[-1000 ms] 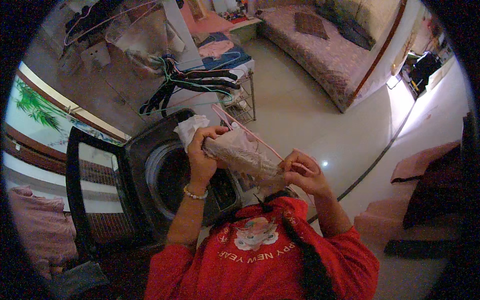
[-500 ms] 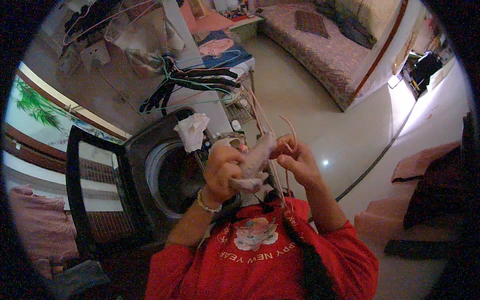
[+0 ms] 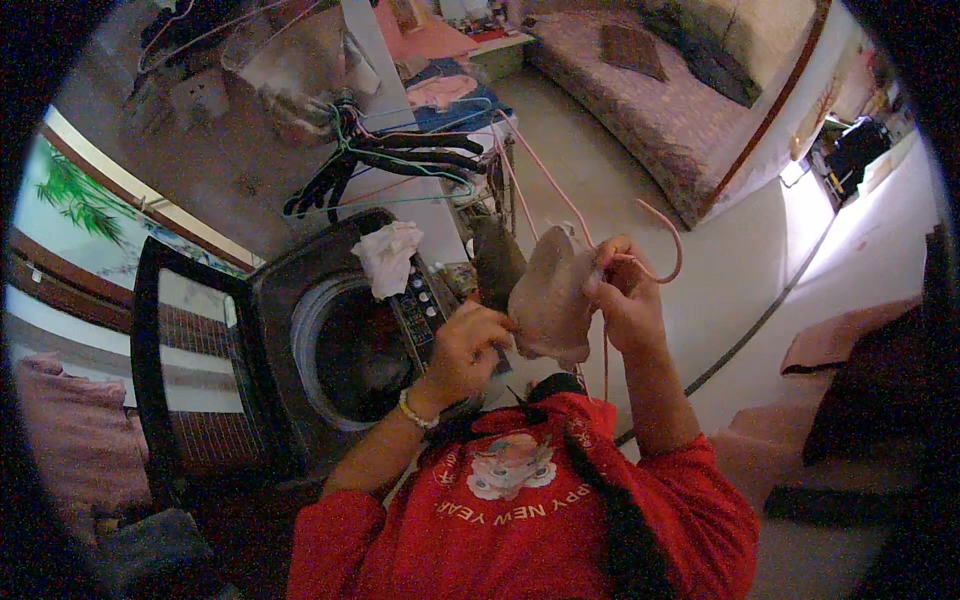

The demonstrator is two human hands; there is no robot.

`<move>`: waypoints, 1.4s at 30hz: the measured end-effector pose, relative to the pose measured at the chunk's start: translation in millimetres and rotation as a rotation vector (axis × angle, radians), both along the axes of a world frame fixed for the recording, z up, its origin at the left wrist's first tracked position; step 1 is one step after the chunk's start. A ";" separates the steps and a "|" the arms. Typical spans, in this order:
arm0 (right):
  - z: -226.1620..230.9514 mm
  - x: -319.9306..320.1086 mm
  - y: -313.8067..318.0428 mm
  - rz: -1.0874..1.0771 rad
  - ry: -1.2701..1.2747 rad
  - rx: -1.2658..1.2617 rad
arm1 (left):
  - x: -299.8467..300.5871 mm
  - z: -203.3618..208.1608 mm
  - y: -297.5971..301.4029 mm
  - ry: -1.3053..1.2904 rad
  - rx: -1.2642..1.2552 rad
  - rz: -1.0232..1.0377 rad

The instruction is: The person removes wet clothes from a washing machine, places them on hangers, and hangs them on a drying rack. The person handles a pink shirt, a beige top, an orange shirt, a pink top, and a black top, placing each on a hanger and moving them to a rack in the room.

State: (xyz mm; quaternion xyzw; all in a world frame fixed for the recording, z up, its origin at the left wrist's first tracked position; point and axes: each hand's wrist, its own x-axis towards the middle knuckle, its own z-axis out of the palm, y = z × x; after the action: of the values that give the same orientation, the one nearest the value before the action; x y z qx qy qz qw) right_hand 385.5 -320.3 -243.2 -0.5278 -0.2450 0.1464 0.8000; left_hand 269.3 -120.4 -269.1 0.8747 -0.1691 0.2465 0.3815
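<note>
Here the right hand (image 3: 625,290) pinches a pink hanger (image 3: 640,245) and the soft, light beige garment (image 3: 548,300); the left hand (image 3: 470,345) grips its lower edge.

A washing machine (image 3: 350,350) stands open with a white cloth (image 3: 390,255) on its rim. Dark hangers (image 3: 400,160) hang above (all bunched together). A long sofa (image 3: 660,110) sits far behind.

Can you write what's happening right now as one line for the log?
left hand: grip on beige garment | right hand: holds garment and pink hanger | washing machine: lid open
</note>
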 end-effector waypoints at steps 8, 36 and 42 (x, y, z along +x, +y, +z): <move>8.9 -6.9 8.7 0.005 0.091 0.084 | 13.4 26.1 -18.8 -0.013 -0.077 0.057; -35.1 -8.1 12.2 -0.023 -0.075 -0.333 | 43.5 26.6 32.5 0.958 -1.484 0.024; -9.0 5.3 -3.4 -0.018 0.099 -0.122 | 47.9 7.0 61.7 0.771 -0.460 0.081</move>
State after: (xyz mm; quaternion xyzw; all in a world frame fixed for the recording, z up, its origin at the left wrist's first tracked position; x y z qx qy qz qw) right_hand 390.8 -323.7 -252.2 -0.5700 -0.1911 0.1794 0.7787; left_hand 317.2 -58.7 -262.0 0.8011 0.0789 -0.0514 0.5911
